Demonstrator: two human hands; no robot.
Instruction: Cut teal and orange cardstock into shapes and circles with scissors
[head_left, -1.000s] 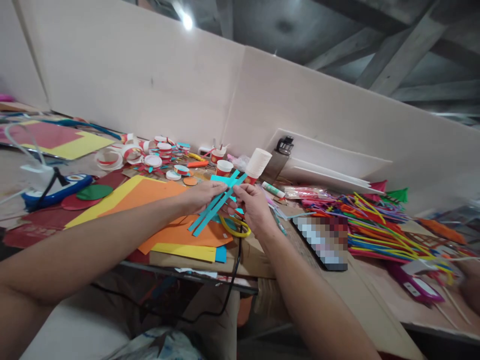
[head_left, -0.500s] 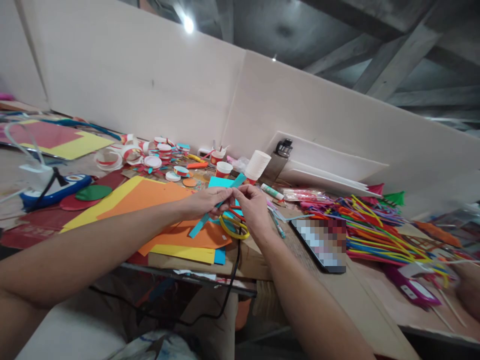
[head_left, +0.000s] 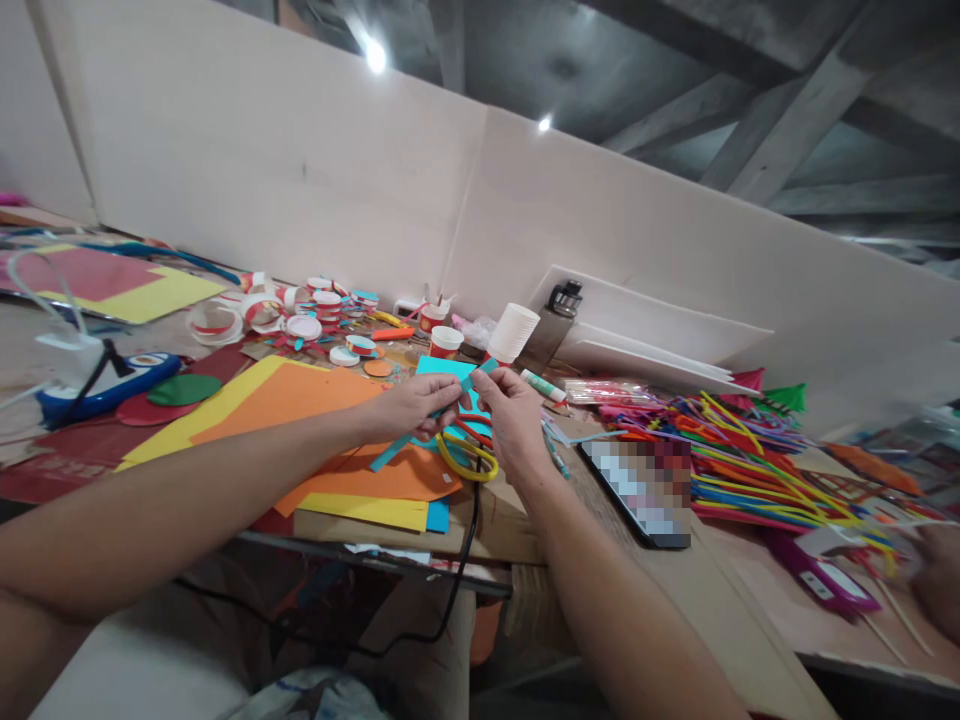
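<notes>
Between my two hands stretches a narrow blue paper strip [head_left: 391, 452], slanting from lower left to upper right. My left hand [head_left: 427, 402] is closed on its middle, and its lower end hangs free. Near the upper end, the fingers of my right hand [head_left: 510, 405] pinch the strip. Just below my hands lie scissors with yellow and red handles [head_left: 471, 467]; their blades are hidden. Under and behind the hands is a blue paper sheet [head_left: 442, 366], next to orange sheets [head_left: 300, 395] and yellow paper [head_left: 360, 508].
Behind my hands stand a stack of paper cups [head_left: 513, 332] and a single cup [head_left: 446, 342]. Cut cup rings [head_left: 326, 305] crowd the back left. To the right are a phone [head_left: 637, 495], pipe cleaners [head_left: 750, 480] and a purple glue gun [head_left: 821, 575]. A black cable [head_left: 461, 570] hangs over the table edge.
My right hand has shifted slightly right, and its fingers now grip nearer the strip's upper end. The strip's lower end has moved a little to the left.
</notes>
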